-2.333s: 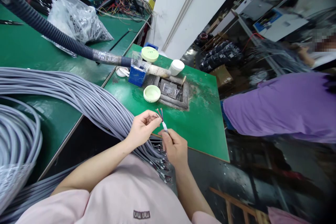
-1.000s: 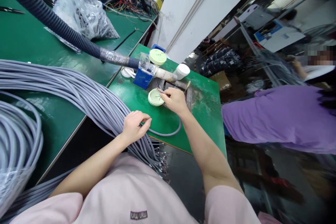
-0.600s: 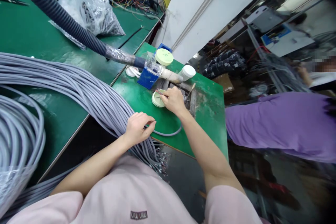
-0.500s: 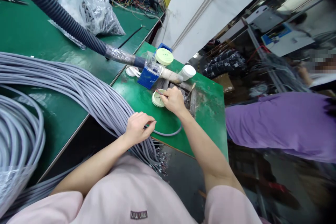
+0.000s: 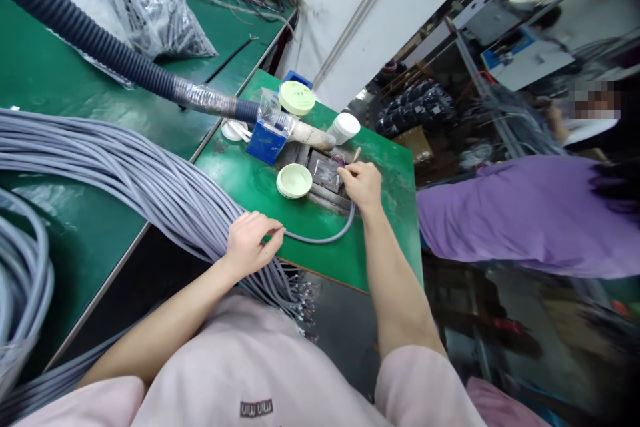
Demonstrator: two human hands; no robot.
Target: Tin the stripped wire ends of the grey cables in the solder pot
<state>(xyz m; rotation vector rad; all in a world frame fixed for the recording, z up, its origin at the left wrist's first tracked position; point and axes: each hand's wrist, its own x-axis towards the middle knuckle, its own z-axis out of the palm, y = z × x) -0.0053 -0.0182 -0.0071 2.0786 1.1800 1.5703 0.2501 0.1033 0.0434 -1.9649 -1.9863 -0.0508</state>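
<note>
My right hand (image 5: 363, 184) is closed round the end of a grey cable (image 5: 320, 240), whose stripped thin coloured wires (image 5: 340, 161) poke out past the fingertips. Those wires are over the right side of a square metal pot (image 5: 325, 172) with a shiny top, which looks like a solder pot; whether they touch it I cannot tell. My left hand (image 5: 254, 241) pinches the same cable farther back, near the table's front edge. Beneath that hand runs a thick bundle of grey cables (image 5: 170, 177). Left of the metal pot stands an open pale-green tub (image 5: 294, 181).
A black corrugated hose (image 5: 135, 73) reaches over the pot, its nozzle (image 5: 315, 136) by a blue box (image 5: 267, 141). A pale-green lid (image 5: 297, 97) and a white jar (image 5: 346, 128) stand behind. A person in a purple top (image 5: 520, 213) is at the right.
My right hand has moved right with the cable end, from the pale-green tub to the metal pot. The left hand keeps its pinch, and the view has shifted slightly.
</note>
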